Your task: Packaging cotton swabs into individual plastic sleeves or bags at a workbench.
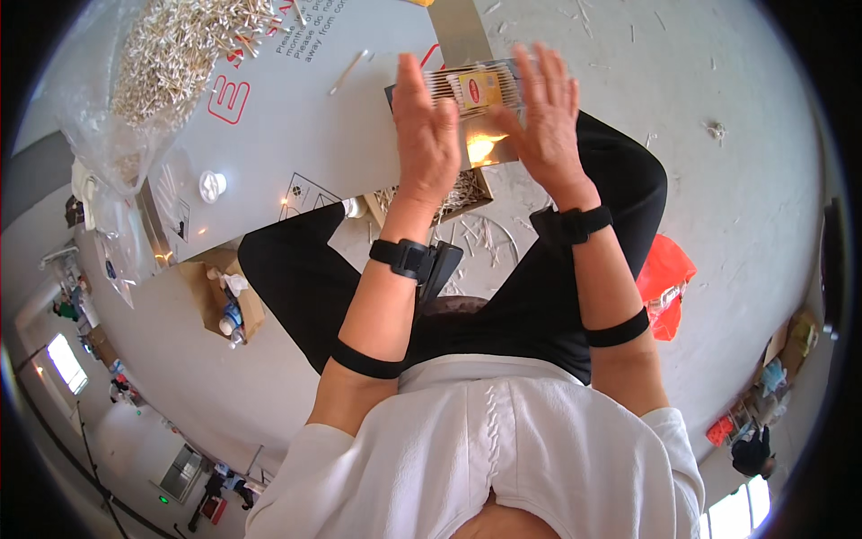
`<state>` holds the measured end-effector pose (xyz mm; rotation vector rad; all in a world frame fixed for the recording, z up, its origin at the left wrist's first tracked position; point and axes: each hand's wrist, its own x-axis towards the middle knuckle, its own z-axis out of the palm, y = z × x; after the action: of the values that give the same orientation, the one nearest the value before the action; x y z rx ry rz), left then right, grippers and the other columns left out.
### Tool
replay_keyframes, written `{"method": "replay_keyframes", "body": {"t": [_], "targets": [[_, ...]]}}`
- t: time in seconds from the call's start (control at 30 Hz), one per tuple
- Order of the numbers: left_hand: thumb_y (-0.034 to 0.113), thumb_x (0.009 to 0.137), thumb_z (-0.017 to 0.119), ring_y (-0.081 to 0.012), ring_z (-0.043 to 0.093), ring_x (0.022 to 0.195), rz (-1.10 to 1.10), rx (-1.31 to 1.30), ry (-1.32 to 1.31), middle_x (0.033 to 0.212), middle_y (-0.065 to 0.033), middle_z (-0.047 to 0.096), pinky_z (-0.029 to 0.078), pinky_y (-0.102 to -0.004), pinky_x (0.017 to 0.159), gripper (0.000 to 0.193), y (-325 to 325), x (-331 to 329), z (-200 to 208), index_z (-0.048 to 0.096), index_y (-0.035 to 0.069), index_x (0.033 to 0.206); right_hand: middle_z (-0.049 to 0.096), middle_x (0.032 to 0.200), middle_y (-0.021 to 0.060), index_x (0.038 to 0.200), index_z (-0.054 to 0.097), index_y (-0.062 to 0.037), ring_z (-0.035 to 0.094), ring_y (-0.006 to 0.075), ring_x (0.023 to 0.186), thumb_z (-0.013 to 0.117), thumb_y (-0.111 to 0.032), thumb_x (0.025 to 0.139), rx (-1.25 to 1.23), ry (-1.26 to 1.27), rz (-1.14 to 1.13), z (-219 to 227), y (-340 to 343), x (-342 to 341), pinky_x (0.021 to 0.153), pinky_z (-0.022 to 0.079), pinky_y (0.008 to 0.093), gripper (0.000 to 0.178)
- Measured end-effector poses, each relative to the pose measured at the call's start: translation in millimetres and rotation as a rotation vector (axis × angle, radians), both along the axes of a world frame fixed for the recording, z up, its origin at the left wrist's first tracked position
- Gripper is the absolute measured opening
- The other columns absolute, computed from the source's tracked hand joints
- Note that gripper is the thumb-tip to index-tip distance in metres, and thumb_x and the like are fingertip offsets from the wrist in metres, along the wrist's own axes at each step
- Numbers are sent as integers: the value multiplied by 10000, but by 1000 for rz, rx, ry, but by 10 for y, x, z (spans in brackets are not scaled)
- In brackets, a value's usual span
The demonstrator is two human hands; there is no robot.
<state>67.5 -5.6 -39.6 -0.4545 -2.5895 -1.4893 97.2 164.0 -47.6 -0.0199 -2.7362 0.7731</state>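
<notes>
A row of cotton swabs [440, 85] with a yellow label [481, 91] lies near the table's right corner, between my two hands. Beside its left end is my left hand [426, 139], fingers stretched out together and thumb toward the swabs. My right hand [546, 130] is at the other end with its fingers straight and apart, slightly blurred. Neither hand is closed round anything; whether they touch the swab ends I cannot tell. Dark edges show at both ends of the row, mostly hidden by the hands.
A large clear bag of loose cotton swabs [171, 63] lies at the table's far left. Nearer are a single swab [348, 72] and a small white round object [212, 186]. Under the table's edge stands a cardboard box of swabs [467, 193]. A red bag [665, 278] sits right.
</notes>
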Motion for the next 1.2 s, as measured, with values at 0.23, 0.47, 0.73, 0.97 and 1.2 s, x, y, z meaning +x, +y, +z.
{"method": "replay_keyframes", "body": {"t": [0.23,0.47,0.73,0.97,1.2], "targets": [[430,1057,394,-308,269,1472,16,652,-159,1599,-199,223,213,-417,1200,702,-89,-242,-27,199,-52,1528,618,914,27,1086,634,-9,550,129,757,818,-197,819,-1676,-146,-503,-187,74,16,660,444,250,376],[80,788,753,-312,361,1409,0,203,64,1523,-173,361,251,-428,1184,771,-54,-2,71,373,40,1457,577,734,-33,910,702,-56,430,58,584,820,-151,800,-1850,-317,-402,-189,-32,-180,519,345,204,188],[103,673,848,-386,419,1334,-52,-291,130,1467,-198,413,339,-463,1095,885,-161,-94,56,394,39,1430,544,695,-48,884,710,-43,413,54,569,806,-142,815,-1843,-300,-434,-150,-80,-211,514,341,204,154],[165,954,634,-292,341,1425,65,193,-13,1518,-154,371,301,-443,1171,591,-96,-49,-52,370,15,1461,570,722,-33,896,703,-46,439,55,586,760,-225,877,-1783,-255,-429,-191,-96,-203,522,372,217,189],[407,1047,443,-349,262,1469,51,777,-159,1556,-253,287,189,-471,1212,665,31,-301,-19,276,-57,1492,649,836,16,973,667,5,553,95,697,629,-393,976,-1700,-100,-505,-264,-230,-305,605,474,274,400]]}}
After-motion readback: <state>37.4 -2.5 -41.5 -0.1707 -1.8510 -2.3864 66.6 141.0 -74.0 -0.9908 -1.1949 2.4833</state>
